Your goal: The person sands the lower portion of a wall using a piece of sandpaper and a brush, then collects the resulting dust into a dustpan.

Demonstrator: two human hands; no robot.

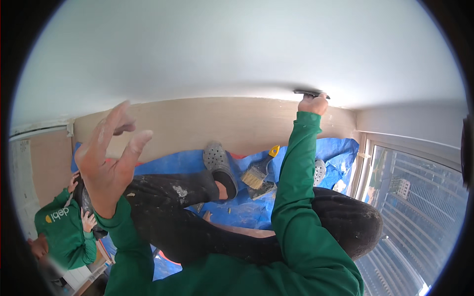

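My right hand [314, 104] is closed around a dark flat scraper [306, 92], seen nearly edge-on against the lower part of the white wall [237, 49]. My fingers hide most of its handle. On the left, my left hand [109, 158] is raised with thumb and fingers apart, holding nothing. White dust marks its skin. Beyond both hands, the white surface meets a beige strip [217, 116] along a slightly rough edge.
A blue plastic sheet [247, 212] lies under my legs. On it are a wide paintbrush [256, 173] with a yellow handle and a flat dusty piece [262, 190]. My grey clog [216, 157] rests nearby. A window [410, 192] stands at right; another person [66, 232] sits at left.
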